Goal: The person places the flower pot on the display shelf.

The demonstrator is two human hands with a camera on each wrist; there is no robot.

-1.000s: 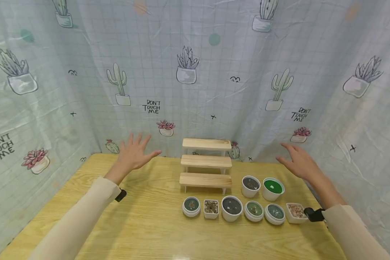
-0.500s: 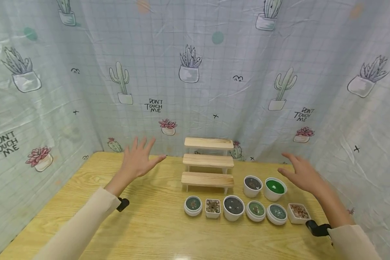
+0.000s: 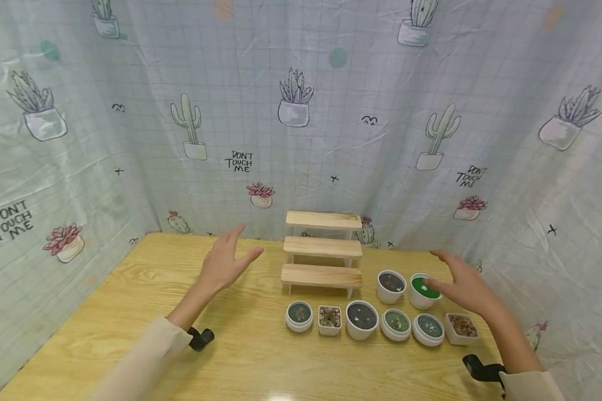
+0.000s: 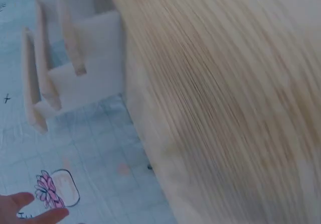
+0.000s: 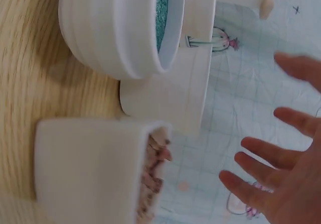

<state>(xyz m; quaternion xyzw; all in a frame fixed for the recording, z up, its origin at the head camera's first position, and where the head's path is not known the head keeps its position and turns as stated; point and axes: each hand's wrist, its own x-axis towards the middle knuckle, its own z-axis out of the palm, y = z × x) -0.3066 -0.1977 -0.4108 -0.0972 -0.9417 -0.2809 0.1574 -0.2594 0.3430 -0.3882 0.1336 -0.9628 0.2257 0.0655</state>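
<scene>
In the head view my left hand [image 3: 223, 260] hovers over the table, left of a three-tier wooden stand [image 3: 322, 275], with its fingers extended and nothing in them. My right hand [image 3: 464, 285] is held above the pots at the right, fingers apart and thumb out, holding nothing. Its thumb overlaps the white pot with a green top [image 3: 421, 303]; contact cannot be told. Below that hand is a square white pot of pinkish gravel [image 5: 85, 169], and beside it a round ribbed pot with a teal filling [image 5: 103, 28]. Left fingertips [image 4: 50, 216] show at the left wrist view's corner.
A front row also holds a small round pot [image 3: 299, 328], a square pebble pot [image 3: 329, 331], a larger dark-filled pot [image 3: 361, 335] and a green-filled round pot [image 3: 395, 336]. Another dark-filled pot [image 3: 391, 298] stands behind. A cactus-print curtain [image 3: 200, 184] encloses the table [image 3: 251, 356].
My left hand has shifted right and downward, its fingers now closer together. My right hand has lowered toward the pots. The head view has shifted slightly; the pots and stand stay put.
</scene>
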